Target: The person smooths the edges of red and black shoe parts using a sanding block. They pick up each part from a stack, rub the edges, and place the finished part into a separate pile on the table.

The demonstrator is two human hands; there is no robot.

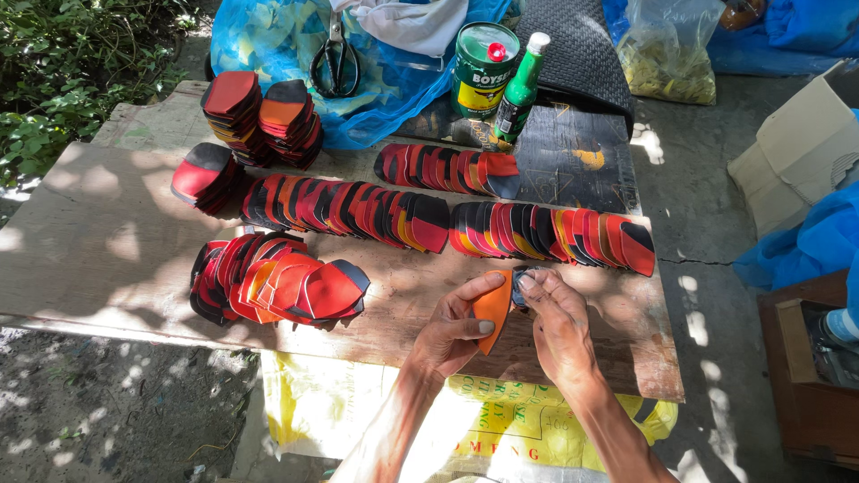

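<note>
My left hand pinches an orange, rounded-triangle leather piece just above the wooden board's front edge. My right hand meets it from the right, its fingertips at the piece's upper edge against a small dark object that is mostly hidden. Overlapping rows of red, orange and black cut pieces lie fanned across the board, with another row directly behind my hands and a fanned pile to the left.
Two stacks of pieces stand at the back left. A green can, a green bottle, scissors on blue plastic, a black mat and a yellow sack surround the board. A cardboard box sits right.
</note>
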